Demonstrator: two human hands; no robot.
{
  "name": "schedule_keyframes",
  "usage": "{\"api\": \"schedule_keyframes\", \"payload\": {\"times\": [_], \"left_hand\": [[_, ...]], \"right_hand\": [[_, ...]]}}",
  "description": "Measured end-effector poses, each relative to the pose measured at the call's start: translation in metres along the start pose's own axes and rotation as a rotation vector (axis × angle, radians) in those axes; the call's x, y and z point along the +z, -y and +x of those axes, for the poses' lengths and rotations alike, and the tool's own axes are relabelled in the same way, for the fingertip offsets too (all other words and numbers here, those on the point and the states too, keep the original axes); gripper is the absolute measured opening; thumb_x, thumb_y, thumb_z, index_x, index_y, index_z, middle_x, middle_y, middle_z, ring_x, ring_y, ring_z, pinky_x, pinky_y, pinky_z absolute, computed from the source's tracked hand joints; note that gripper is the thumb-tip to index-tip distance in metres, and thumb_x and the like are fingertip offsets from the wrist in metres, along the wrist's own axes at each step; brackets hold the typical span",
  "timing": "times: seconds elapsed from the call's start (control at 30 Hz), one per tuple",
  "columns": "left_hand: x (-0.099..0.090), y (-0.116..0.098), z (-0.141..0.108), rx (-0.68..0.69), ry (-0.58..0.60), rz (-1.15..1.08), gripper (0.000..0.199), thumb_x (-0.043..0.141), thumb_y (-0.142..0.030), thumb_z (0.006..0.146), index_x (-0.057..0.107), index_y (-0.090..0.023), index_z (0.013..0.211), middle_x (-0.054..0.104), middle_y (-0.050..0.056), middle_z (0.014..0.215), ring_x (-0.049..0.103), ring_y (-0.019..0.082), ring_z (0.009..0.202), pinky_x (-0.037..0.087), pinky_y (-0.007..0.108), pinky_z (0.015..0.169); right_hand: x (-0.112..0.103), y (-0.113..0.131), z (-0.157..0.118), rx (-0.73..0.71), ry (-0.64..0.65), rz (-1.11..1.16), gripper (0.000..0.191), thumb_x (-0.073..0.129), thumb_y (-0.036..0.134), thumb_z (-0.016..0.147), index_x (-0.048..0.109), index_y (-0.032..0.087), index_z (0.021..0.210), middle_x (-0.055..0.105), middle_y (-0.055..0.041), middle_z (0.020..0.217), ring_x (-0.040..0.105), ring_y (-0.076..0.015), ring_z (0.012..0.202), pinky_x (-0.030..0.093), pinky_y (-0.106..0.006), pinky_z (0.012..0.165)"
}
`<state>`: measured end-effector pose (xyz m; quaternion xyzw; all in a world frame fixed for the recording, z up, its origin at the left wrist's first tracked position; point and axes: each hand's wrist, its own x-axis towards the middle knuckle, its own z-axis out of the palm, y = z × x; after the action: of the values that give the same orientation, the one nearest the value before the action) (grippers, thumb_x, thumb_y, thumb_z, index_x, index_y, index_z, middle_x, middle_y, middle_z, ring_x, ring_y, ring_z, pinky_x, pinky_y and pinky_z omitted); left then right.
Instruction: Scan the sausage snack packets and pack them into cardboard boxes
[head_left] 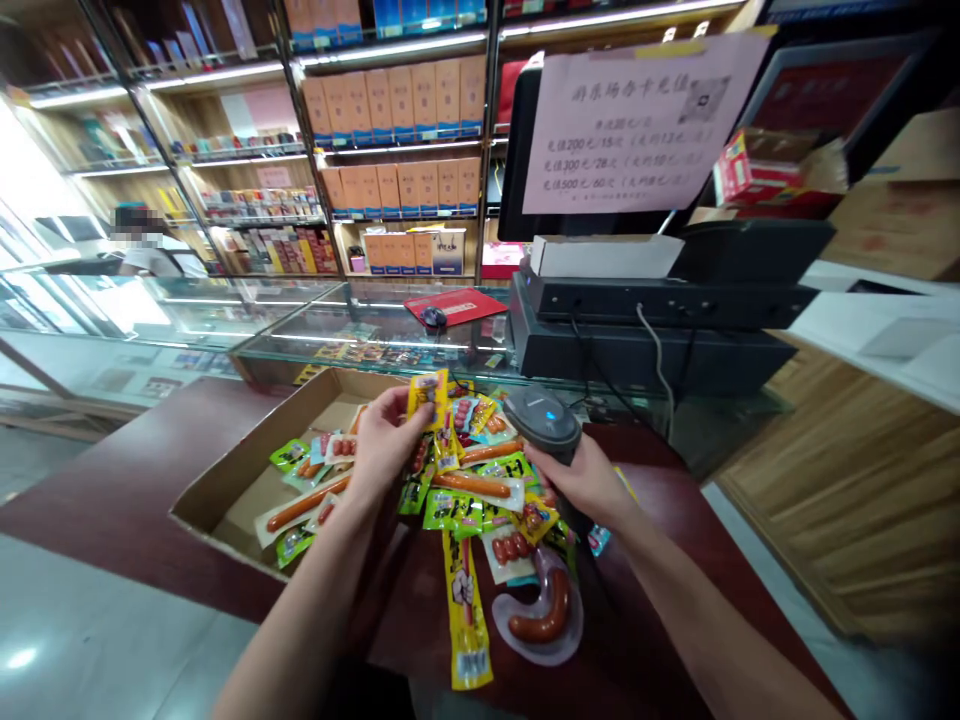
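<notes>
Between the thumb and fingers of my left hand is a small yellow snack packet, raised above a heap of wrapped sausages. My right hand is closed around a dark barcode scanner, which has a blue light lit on top; its handle is mostly hidden by my fingers. Below both hands lie green packets and a long clear-wrapped sausage. Nearer to me are a long yellow packet and a curved sausage in clear plastic. An open cardboard box on the left holds more wrapped sausages.
The dark red table meets a glass display counter. Behind the heap stand a black register unit with cables, and a screen bearing a paper notice. A mouse rests on a red pad. A person is far left.
</notes>
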<state>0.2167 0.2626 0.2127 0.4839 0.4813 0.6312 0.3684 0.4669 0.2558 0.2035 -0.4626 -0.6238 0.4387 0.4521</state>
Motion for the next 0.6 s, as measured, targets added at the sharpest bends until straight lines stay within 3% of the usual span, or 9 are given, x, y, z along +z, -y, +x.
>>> {"api": "schedule_keyframes", "payload": {"times": [0.07, 0.17, 0.27, 0.33, 0.43, 0.53, 0.6], "left_hand": [[-0.037, -0.017, 0.002, 0.027, -0.034, 0.112, 0.049, 0.086, -0.041, 0.064, 0.072, -0.014, 0.102, 0.076, 0.008, 0.092, 0.071, 0.02, 0.08, 0.057, 0.035, 0.081], [-0.084, -0.026, 0.006, 0.064, -0.139, 0.258, 0.05, 0.086, -0.042, 0.062, 0.073, -0.014, 0.101, 0.076, 0.008, 0.091, 0.07, 0.02, 0.078, 0.057, 0.034, 0.077], [-0.106, -0.023, 0.004, 0.13, -0.245, 0.384, 0.044, 0.083, -0.043, 0.066, 0.074, -0.014, 0.098, 0.075, 0.008, 0.089, 0.07, 0.02, 0.079, 0.056, 0.033, 0.078], [-0.102, -0.02, -0.003, 0.148, -0.24, 0.412, 0.041, 0.08, -0.044, 0.069, 0.075, -0.015, 0.097, 0.075, 0.007, 0.087, 0.069, 0.019, 0.079, 0.055, 0.031, 0.077], [-0.074, -0.013, -0.019, 0.153, -0.127, 0.406, 0.034, 0.075, -0.044, 0.074, 0.075, -0.017, 0.095, 0.074, 0.007, 0.084, 0.067, 0.019, 0.075, 0.054, 0.03, 0.072], [-0.03, 0.003, -0.038, 0.179, 0.113, 0.43, 0.028, 0.07, -0.039, 0.08, 0.076, -0.019, 0.099, 0.074, 0.008, 0.087, 0.067, 0.022, 0.077, 0.052, 0.032, 0.073], [-0.002, 0.018, -0.051, 0.25, 0.331, 0.582, 0.027, 0.07, -0.032, 0.08, 0.076, -0.02, 0.103, 0.074, 0.01, 0.097, 0.068, 0.026, 0.09, 0.051, 0.036, 0.084]], "right_hand": [[-0.001, 0.002, -0.005, 0.063, 0.004, 0.003, 0.04, 0.077, 0.055, 0.074, 0.054, 0.022, 0.074, 0.054, 0.0036, 0.048, 0.048, -0.0122, 0.037, 0.043, -0.027, 0.039], [-0.001, 0.011, -0.018, 0.066, -0.009, -0.043, 0.041, 0.077, 0.055, 0.073, 0.052, 0.022, 0.071, 0.054, 0.0035, 0.047, 0.048, -0.0122, 0.038, 0.043, -0.026, 0.041], [0.002, 0.021, -0.034, 0.056, -0.05, -0.085, 0.041, 0.077, 0.054, 0.072, 0.052, 0.022, 0.07, 0.054, 0.0032, 0.047, 0.049, -0.0127, 0.039, 0.042, -0.026, 0.041], [0.003, 0.026, -0.046, 0.073, -0.071, -0.091, 0.041, 0.077, 0.055, 0.072, 0.051, 0.023, 0.071, 0.054, 0.0032, 0.047, 0.049, -0.013, 0.038, 0.041, -0.026, 0.04], [0.004, 0.028, -0.062, 0.085, -0.079, -0.087, 0.042, 0.076, 0.057, 0.073, 0.052, 0.022, 0.071, 0.053, 0.0032, 0.047, 0.048, -0.0134, 0.037, 0.04, -0.027, 0.04], [0.005, 0.029, -0.078, 0.058, -0.121, -0.082, 0.04, 0.076, 0.056, 0.075, 0.054, 0.022, 0.069, 0.052, 0.0033, 0.044, 0.047, -0.0136, 0.036, 0.04, -0.028, 0.04], [0.005, 0.031, -0.089, 0.061, -0.165, -0.07, 0.039, 0.076, 0.054, 0.076, 0.054, 0.023, 0.068, 0.052, 0.0033, 0.044, 0.047, -0.0138, 0.036, 0.04, -0.029, 0.04]]}}
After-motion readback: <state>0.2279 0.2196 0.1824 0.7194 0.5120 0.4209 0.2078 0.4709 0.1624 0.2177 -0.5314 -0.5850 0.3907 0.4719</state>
